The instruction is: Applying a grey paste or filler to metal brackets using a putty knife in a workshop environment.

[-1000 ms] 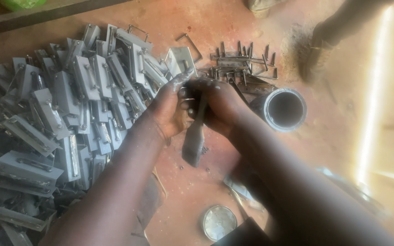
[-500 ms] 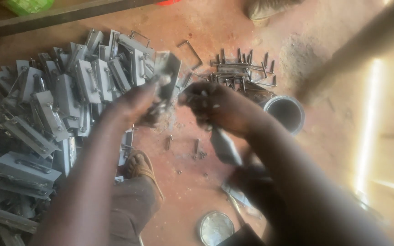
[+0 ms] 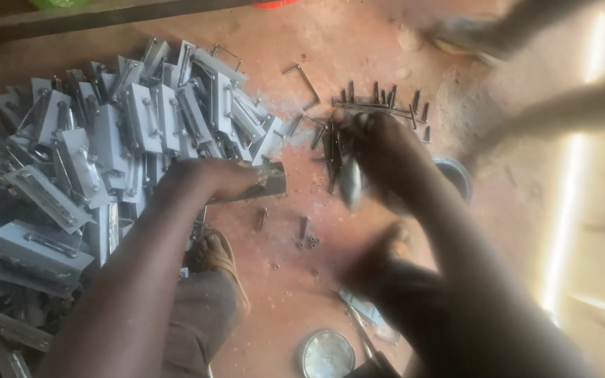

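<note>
The left hand (image 3: 211,180) is closed around a grey metal latch plate (image 3: 269,180), held at the edge of the pile of latch plates (image 3: 106,140) on the red floor (image 3: 358,42). The right hand (image 3: 379,150), blurred, pinches a thin metal piece (image 3: 350,183) just below the cluster of bolts (image 3: 379,105). Loose nuts (image 3: 308,241) lie between both hands.
</note>
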